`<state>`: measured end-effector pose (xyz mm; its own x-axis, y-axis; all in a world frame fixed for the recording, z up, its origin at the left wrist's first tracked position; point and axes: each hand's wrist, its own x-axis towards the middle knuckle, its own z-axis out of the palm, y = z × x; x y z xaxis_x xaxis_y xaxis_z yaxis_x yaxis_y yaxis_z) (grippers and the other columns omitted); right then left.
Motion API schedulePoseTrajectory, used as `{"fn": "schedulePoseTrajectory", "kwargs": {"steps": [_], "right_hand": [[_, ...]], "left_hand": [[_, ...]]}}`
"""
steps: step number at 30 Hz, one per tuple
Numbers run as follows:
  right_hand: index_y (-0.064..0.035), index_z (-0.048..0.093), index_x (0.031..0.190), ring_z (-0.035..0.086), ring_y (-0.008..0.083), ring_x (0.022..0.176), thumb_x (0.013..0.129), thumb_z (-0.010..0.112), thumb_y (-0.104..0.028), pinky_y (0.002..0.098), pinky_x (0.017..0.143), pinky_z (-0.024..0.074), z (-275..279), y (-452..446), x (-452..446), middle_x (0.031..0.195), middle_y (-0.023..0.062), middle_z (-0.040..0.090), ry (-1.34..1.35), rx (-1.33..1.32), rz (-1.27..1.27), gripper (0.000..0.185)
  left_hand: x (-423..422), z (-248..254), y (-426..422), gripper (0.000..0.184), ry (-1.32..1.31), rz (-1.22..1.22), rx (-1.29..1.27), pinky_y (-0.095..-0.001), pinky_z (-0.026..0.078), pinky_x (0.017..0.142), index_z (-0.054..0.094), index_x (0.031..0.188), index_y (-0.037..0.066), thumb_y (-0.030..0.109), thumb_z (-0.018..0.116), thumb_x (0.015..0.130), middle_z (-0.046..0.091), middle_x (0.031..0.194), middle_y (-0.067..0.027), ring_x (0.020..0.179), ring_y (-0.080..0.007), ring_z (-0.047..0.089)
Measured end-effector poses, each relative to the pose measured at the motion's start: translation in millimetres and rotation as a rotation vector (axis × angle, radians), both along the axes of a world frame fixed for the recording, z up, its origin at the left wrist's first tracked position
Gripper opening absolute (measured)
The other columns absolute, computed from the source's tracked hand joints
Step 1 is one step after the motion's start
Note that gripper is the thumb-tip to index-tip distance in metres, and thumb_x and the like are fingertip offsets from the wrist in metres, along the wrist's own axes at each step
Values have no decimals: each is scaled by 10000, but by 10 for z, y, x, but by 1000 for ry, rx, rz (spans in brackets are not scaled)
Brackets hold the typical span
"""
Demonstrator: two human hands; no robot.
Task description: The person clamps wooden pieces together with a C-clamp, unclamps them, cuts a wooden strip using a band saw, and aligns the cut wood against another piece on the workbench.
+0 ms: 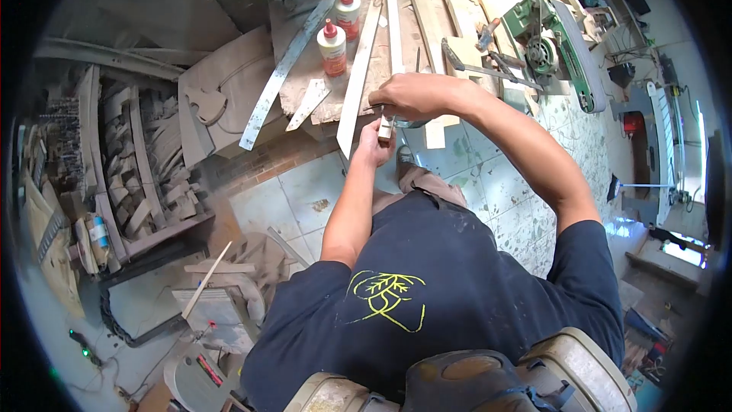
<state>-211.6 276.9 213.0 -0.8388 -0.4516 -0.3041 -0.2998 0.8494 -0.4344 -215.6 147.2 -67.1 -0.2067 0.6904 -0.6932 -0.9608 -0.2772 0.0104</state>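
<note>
My left hand (375,145) is closed around the near end of a narrow, light wooden piece (386,128), whose end looks darker. Just above it, my right hand (408,97) is bent over the same piece with curled fingers. What sits inside the right hand is hidden; a greyish edge (415,122) shows beneath it. Beyond the hands, a long pale wooden strip (393,15) runs up the workbench. To its left lies another white strip (360,76), with its pointed end over the bench edge.
Two glue bottles with red caps (332,49) stand on the workbench (305,84). A green belt sander (545,42) and a bar clamp (488,69) are at the right. Wood offcuts fill a rack (137,160) at left. Tiled floor (267,206) lies below.
</note>
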Motion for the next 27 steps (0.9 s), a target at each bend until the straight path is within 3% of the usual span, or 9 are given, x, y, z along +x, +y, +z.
{"fn": "schedulePoseTrajectory", "kwargs": {"steps": [4, 12, 15, 18, 19, 22, 23, 26, 27], "right_hand": [[9, 683, 1016, 676, 423, 831, 860, 632, -49, 490, 734, 528, 172, -9, -6, 831, 239, 691, -63, 15, 25, 174], [8, 688, 997, 679, 423, 832, 863, 628, -38, 496, 735, 529, 127, -19, 19, 822, 246, 688, -17, -1, -47, 154], [25, 647, 949, 655, 439, 806, 898, 621, -93, 511, 716, 498, 112, -5, 40, 774, 249, 656, 13, -46, -38, 132], [39, 624, 925, 641, 451, 793, 936, 608, -147, 522, 707, 481, 41, 14, 36, 754, 251, 640, 35, -51, -29, 187], [42, 623, 923, 640, 454, 793, 946, 603, -162, 524, 707, 480, 23, 15, 30, 755, 252, 640, 41, -40, -30, 206], [57, 671, 904, 669, 438, 805, 904, 617, -146, 505, 722, 507, 84, -8, 55, 792, 257, 672, 29, -31, -84, 211], [58, 670, 898, 667, 439, 798, 916, 615, -162, 505, 720, 505, 72, 1, 61, 788, 258, 669, 43, -37, -91, 228], [61, 668, 888, 661, 440, 779, 944, 609, -194, 504, 712, 500, 8, 36, 66, 780, 260, 664, 70, -54, -91, 267], [61, 669, 891, 659, 440, 774, 948, 607, -194, 503, 709, 499, -7, 36, 59, 778, 260, 664, 72, -62, -81, 269]], "left_hand": [[17, -42, 47, 228, -57, -15, -63, -236, 541, 435, 630, 850, 66, 229, 515, 961, 637, 675, -38, 522, -138, 622], [28, 31, 70, 295, 47, -63, -152, -297, 501, 428, 628, 888, 73, 339, 525, 959, 631, 680, -41, 498, -158, 591], [45, 496, -26, 369, 448, -265, -526, -386, 551, 671, 610, 1029, 51, 399, 498, 977, 653, 905, -102, 746, -225, 652], [109, 295, -24, 500, 1197, -125, -725, -449, 541, 864, 582, 1107, -2, 466, 429, 1022, 655, 1038, -196, 964, -308, 661], [93, 282, -45, 448, 1238, 45, -482, -449, 424, 1048, 547, 1237, -21, 342, 564, 974, 606, 1219, -225, 1228, -339, 544], [184, 647, -180, 517, 1934, -123, -561, -473, 434, 1046, 512, 1326, 0, 139, 680, 857, 569, 1304, -229, 1287, -385, 502], [218, 765, -183, 646, 1914, -263, -603, -487, 444, 1031, 479, 1367, 15, 14, 707, 762, 560, 1328, -231, 1288, -438, 483], [263, 594, -20, 384, 2048, -39, -716, -516, 462, 864, 523, 1114, -20, 125, 712, 813, 569, 1126, -258, 1065, -482, 545], [272, 602, -16, 432, 1994, -92, -739, -513, 473, 885, 515, 1189, -14, 141, 702, 832, 566, 1187, -263, 1099, -477, 548]]}}
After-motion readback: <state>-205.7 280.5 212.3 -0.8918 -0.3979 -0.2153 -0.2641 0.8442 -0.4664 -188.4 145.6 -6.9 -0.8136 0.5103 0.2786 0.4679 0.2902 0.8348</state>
